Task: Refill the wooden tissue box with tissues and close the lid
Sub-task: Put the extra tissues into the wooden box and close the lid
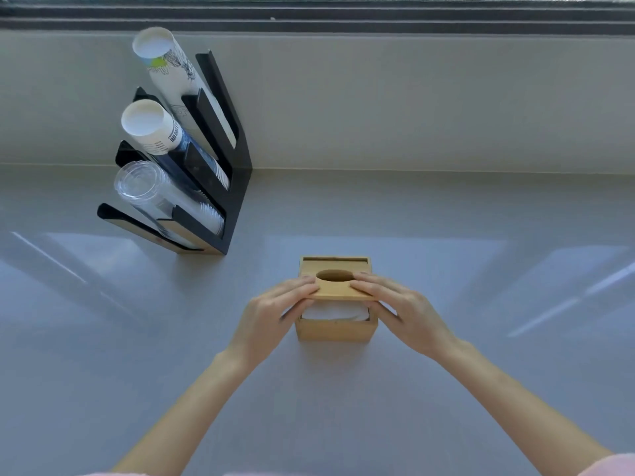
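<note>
Both hands (271, 314) (405, 310) grip smooth wooden lid (340, 286), oval slot.

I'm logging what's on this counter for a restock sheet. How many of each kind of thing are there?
Wooden tissue box: 1
Sliding lid, partly open, held by the left hand and right hand: 1
Tissue pack inside the box: 1
Black cup rack: 1
Paper cup stacks: 2
Clear plastic cup stack: 1
Total: 7
</note>
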The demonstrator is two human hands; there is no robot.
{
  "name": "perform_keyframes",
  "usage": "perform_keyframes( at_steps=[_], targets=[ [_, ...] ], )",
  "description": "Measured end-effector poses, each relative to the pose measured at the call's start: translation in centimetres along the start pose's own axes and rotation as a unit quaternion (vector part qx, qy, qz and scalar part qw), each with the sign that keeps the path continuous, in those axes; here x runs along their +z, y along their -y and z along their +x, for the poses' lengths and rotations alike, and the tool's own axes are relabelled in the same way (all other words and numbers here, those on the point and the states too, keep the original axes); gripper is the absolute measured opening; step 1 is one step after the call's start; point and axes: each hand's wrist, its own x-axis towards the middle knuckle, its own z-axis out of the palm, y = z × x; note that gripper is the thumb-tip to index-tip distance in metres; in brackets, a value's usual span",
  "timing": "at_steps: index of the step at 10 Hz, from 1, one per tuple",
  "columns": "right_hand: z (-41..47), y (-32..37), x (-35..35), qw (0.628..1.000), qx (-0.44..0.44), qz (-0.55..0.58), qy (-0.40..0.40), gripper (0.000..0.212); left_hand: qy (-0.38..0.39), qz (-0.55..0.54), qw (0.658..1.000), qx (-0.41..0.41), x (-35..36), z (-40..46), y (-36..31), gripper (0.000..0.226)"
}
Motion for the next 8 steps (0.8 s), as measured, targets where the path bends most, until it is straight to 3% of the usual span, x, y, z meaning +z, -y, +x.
perform_keyframes(
  at_steps=[2,4,6,7,8],
  targets=[
    [-2.0,-1.2,1.7,0.997,-0.010,-0.056,0.061,0.045,0.048,0.099,0.993,0.042,2.1,-3.0,1.4,0.042],
    [-2.6,-1.7,3.2,0.996,-0.022,-0.086,0.012,0.040,0.030,0.108,0.993,0.028,2.3,-2.9,1.6,0.042],
    [-2.6,-1.6,3.4,0.997,-0.006,-0.077,0.011,0.043,-0.006,0.132,0.990,0.038,2.9,-3.2,1.4,0.041],
    [-2.9,-1.3,3.2,0.998,-0.004,-0.064,0.028,0.048,-0.031,0.135,0.990,0.027,2.8,-3.1,0.9,0.033],
    [-1.6,-0.6,1.6,0.996,0.048,-0.027,0.072,0.063,-0.005,0.155,0.988,-0.012,1.9,-0.5,-0.2,0.036]
  ],
)
